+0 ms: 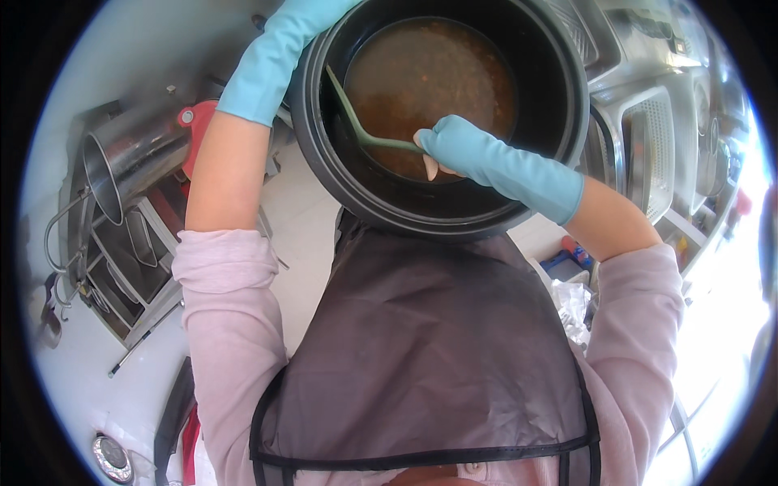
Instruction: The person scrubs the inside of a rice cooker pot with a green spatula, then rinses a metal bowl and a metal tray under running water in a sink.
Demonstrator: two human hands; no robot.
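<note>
A large black round pot [550,91] sits in front of me, with brown, cloudy liquid [425,85] and small bits in its bottom. My right hand [453,146], in a light blue rubber glove, is closed around the handle of a green spatula-like utensil [360,124]. Its angled, seemingly flat head leans against the pot's left inner wall, seen nearly edge-on. Pale pinkish parts show under the right fist; whether they are glove or something else is unclear. My left hand [316,15], gloved alike, reaches the pot's upper left rim. Its fingers are cut off by the picture's top edge.
A shiny metal cylinder [137,161] and a red part [197,136] stand at left above a grey rack [130,261]. White perforated baskets [653,152] and metal pans line the right. A floor drain [112,458] lies lower left. My dark apron [419,340] meets the pot's near side.
</note>
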